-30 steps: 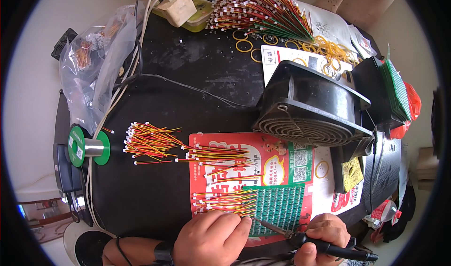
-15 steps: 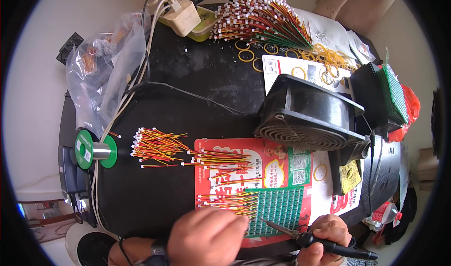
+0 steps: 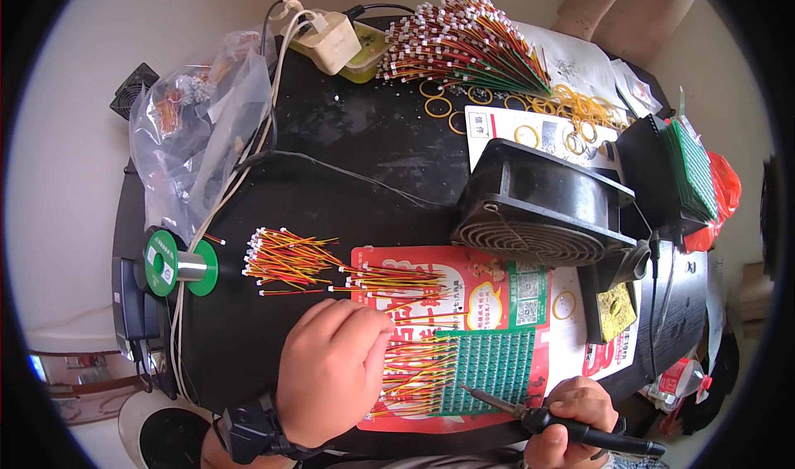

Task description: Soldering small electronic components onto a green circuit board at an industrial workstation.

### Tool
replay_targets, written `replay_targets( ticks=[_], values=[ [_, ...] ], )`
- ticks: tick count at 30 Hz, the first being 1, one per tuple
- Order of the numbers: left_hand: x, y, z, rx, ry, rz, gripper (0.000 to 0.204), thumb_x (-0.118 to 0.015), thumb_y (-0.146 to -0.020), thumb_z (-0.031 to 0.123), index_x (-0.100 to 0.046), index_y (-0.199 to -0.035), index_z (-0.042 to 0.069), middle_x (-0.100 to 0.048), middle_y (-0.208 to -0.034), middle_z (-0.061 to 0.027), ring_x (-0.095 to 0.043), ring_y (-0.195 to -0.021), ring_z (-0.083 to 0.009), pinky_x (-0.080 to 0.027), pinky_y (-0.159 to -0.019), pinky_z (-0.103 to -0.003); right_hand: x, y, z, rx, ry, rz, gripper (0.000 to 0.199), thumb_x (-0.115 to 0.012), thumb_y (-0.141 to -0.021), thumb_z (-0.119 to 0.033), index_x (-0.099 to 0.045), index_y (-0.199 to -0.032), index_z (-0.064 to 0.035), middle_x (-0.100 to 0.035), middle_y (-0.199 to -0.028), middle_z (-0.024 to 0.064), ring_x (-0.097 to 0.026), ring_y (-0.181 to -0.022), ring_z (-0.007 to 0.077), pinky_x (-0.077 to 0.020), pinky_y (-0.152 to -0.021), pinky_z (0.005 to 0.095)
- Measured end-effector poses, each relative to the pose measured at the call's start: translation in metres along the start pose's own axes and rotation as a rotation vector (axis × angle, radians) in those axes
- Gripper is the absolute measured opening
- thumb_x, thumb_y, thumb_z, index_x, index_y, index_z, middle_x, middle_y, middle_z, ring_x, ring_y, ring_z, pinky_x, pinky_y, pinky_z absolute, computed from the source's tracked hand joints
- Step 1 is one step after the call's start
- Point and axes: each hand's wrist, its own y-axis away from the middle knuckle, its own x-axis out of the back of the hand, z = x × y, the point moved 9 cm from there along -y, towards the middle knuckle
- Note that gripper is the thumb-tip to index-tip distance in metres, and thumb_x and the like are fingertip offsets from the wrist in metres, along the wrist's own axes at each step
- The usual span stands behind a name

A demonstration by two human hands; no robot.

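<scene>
Left hand: curled knuckles-up at the near tabletop edge, fingertips on red-yellow wire leads; grip hidden.
Right hand: closed around a soldering iron, tip at the green circuit panel.
Panel: lies on a red sheet.
Loose wires: left of the sheet, near the solder spool.
Fan: crowds the right.
Open room: bare black centre, beyond the wires.
</scene>
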Motion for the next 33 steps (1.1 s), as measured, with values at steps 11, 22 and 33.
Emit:
replay_targets(
  ticks=[11, 22, 33],
  values=[
    [0.018, 0.008, 0.026, -0.022, 0.102, 0.093, 0.016, -0.071, -0.078, -0.008, -0.068, -0.090, 0.002, -0.063, -0.085, -0.0107, -0.064, -0.074, -0.0265, -0.051, -0.064, -0.036, 0.003, 0.001, 0.002, -0.029, 0.003, 0.047, 0.032, -0.065, -0.098, -0.023, -0.060, -0.095, 0.0081, -0.060, -0.073, 0.0164, -0.059, -0.057, 0.0254, -0.0489, -0.053, 0.0362],
    [0.007, 0.021, 0.049, -0.067, 0.495, -0.044, 0.013, -0.075, -0.076, -0.008, -0.068, -0.085, -0.003, -0.068, -0.086, -0.0154, -0.069, -0.074, -0.0303, -0.057, -0.067, -0.037, 0.001, 0.000, 0.000, -0.018, 0.022, 0.046, 0.029, -0.065, -0.097, -0.021, -0.060, -0.094, 0.0077, -0.060, -0.072, 0.0161, -0.058, -0.057, 0.0241, -0.0478, -0.053, 0.0354],
    [0.014, 0.019, 0.040, -0.118, 0.457, 0.014, 0.019, -0.072, -0.077, -0.006, -0.071, -0.094, 0.002, -0.064, -0.083, -0.0094, -0.064, -0.073, -0.0306, -0.053, -0.067, -0.042, 0.001, -0.003, 0.000, -0.014, 0.028, 0.032, 0.030, -0.067, -0.097, -0.022, -0.060, -0.093, 0.0073, -0.059, -0.069, 0.0139, -0.057, -0.054, 0.0229, -0.0470, -0.052, 0.0346]
  ],
)
